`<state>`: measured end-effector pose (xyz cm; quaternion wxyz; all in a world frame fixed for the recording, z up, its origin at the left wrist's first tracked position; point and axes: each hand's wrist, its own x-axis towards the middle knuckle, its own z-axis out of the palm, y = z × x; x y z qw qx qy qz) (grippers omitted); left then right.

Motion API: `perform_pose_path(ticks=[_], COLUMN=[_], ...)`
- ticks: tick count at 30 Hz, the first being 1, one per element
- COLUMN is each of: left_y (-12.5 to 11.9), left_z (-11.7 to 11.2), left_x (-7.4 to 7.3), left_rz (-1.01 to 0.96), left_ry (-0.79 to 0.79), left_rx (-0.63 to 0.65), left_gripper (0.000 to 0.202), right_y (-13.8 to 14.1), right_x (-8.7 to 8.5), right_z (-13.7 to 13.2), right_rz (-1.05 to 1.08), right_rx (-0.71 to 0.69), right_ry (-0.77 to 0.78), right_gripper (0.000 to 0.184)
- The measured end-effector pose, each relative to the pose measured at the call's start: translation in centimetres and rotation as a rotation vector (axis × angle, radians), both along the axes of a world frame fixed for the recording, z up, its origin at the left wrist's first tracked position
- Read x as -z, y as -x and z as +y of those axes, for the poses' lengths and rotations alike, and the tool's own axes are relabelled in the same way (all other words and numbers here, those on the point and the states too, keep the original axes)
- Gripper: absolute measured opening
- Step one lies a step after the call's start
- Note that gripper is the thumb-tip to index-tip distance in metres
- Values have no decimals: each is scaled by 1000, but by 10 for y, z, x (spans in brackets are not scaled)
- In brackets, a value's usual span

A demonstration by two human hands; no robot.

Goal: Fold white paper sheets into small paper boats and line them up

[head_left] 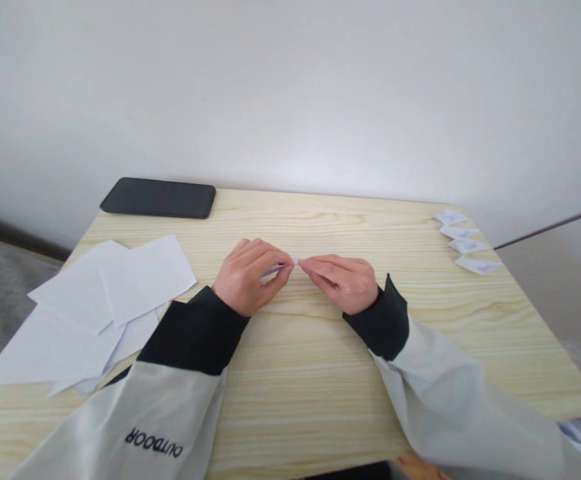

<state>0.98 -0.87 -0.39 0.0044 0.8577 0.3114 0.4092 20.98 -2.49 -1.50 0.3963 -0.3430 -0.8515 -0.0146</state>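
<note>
My left hand and my right hand meet at the middle of the light wooden table. Both pinch a small folded piece of white paper between fingertips, just above the tabletop. Most of the paper is hidden by my fingers. Both wrists rest on the wood, in black cuffs and pale grey sleeves.
A loose pile of white paper sheets lies at the left. A black phone lies at the far left corner. Several small folded paper pieces sit in a row at the far right edge. A white wall stands behind the table.
</note>
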Motion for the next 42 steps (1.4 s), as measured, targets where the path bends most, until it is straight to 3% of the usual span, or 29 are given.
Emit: perform_pose_path(ticks=[10,28,32,42], left_y=[0,5,3,0], left_z=[1,4,2,-2], left_x=[-1,0,-1,-4], left_rz=[88,123,115,57], left_ry=[-115,-148,-171,-45], left_rx=[26,65,49,-18], left_gripper=[8,11,7,6], right_y=[3,4,2,0], right_x=[3,0,0,1], right_z=[1,-2,0,-3], right_rz=[-74,220,127,-29], right_rx=[83,33,30,63], right_ry=[-58,387,229,-100], right_gripper=[10,10,5,12])
